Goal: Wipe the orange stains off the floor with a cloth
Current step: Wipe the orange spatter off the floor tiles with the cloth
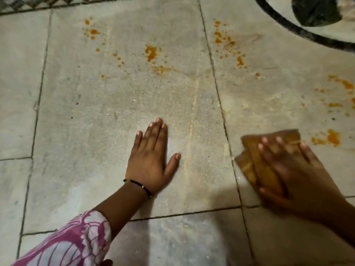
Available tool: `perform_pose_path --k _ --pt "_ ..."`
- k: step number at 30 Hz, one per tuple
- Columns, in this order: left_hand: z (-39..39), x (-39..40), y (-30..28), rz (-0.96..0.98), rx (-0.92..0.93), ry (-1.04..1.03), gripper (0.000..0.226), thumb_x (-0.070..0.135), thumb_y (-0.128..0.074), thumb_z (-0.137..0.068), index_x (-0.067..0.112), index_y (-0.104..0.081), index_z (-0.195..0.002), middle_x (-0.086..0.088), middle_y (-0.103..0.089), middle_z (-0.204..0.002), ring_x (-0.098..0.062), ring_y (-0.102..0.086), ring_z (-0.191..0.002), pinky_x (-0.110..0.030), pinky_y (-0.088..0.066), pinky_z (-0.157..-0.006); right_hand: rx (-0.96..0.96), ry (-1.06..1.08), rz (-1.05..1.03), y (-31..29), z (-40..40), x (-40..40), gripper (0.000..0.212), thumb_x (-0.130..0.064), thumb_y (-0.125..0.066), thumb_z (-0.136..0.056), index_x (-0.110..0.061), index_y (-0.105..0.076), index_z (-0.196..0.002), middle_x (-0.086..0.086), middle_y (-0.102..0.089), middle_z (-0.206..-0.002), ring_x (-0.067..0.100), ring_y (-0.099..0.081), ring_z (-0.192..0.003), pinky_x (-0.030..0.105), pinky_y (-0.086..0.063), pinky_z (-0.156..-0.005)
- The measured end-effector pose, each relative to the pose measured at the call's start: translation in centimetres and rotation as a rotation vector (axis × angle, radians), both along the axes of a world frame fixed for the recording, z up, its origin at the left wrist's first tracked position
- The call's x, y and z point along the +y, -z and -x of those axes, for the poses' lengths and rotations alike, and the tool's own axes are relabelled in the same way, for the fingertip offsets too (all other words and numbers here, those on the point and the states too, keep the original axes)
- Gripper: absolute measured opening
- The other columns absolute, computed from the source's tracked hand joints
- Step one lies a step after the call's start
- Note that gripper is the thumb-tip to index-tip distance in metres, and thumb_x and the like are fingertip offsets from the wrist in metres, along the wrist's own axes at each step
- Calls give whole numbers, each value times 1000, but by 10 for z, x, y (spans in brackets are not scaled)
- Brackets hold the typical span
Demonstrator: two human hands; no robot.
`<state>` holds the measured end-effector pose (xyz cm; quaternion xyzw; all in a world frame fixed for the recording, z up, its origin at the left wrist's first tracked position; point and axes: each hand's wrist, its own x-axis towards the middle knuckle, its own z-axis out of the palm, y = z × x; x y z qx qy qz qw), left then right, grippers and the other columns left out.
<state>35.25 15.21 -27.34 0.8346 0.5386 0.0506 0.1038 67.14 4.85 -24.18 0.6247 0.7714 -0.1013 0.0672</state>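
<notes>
Head view shows the wiping in hand: the left hand (pixel 153 160) lies flat on the floor (pixel 96 112), the right hand (pixel 294 173) presses the cloth (pixel 255 166) flat-fingered near the floor's right edge, and next it must push toward the orange stains (pixel 328 138) just beyond.

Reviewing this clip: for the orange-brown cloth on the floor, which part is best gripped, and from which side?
Judging by its pose, from above: the cloth lies folded flat on the floor, so it suits a spread palm more than a pinch. The right hand already covers it, fingers towards the far edge. Motion blur hides whether they curl.
</notes>
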Motion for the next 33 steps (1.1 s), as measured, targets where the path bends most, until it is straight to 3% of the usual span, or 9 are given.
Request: perform_pose_path --k 5,10,14,17,20,23,26,30,33 --pt "0 -1 -2 24 28 3 74 54 -27 -91 7 -23 -148 -9 -18 -157 -21 -15 -145 -40 -8 -117 -28 275 -76 9 27 101 92 -76 -21 -81 -19 -6 -153 1 -4 -161 22 1 -147 57 2 -113" --pt "0 0 -3 28 28 5 74 55 -26 -91 8 -22 -148 -9 -17 -157 -21 -15 -145 -39 -6 -117 27 -77 -94 9 107 71 88 -68 -30 -83 -13 -19 -151 6 -19 -158 26 -11 -146 61 -7 -113" --pt "0 0 0 22 14 13 74 55 -27 -91 8 -22 -148 -9 -17 -157 -21 -14 -145 -42 -9 -117 79 -174 -95 9 78 10 80 -60 -42 -82 -16 -30 -148 5 -28 -154 23 -18 -145 57 -15 -113" --pt "0 0 0 28 4 12 74 55 -26 -92 8 -21 -148 -9 -15 -157 -20 -12 -145 -43 -9 -117 27 43 -52 4 32 13 79 -64 -30 -85 -17 -26 -149 5 -25 -156 23 -15 -145 55 -13 -113" --pt "2 -1 0 32 -14 11 75 55 -27 -92 8 -17 -149 -8 -12 -158 -19 -6 -146 -43 -8 -117 -23 205 -26 -1 36 20 82 -59 -33 -82 -12 -25 -149 7 -19 -158 27 -13 -145 59 -9 -112" --pt "3 -1 -1 8 -32 -6 77 54 -32 -91 8 -13 -149 -10 -10 -158 -20 -5 -146 -43 -7 -117 2 -57 -124 7 76 29 75 -52 -34 -86 -8 -31 -147 13 -28 -154 31 -18 -144 62 -15 -111" --pt "3 0 0 -4 -50 -16 78 54 -35 -90 7 -12 -149 -11 -10 -158 -21 -7 -146 -44 -7 -117 8 -288 -101 12 113 88 73 -51 -29 -88 -15 -23 -150 5 -21 -157 24 -15 -145 60 -13 -112" --pt "3 -1 -1 30 -29 -27 78 54 -33 -90 5 -15 -149 -12 -12 -157 -22 -9 -145 -44 -10 -117 46 -106 -37 10 122 178 75 -55 -13 -84 -24 -8 -152 -4 -7 -160 17 0 -147 53 4 -115" --pt "3 -1 -1 40 -8 -9 77 54 -30 -91 5 -15 -149 -11 -12 -158 -22 -8 -146 -44 -9 -117 98 110 -121 14 92 176 70 -52 -21 -89 -25 -12 -152 -5 -8 -160 16 -1 -147 49 5 -114"
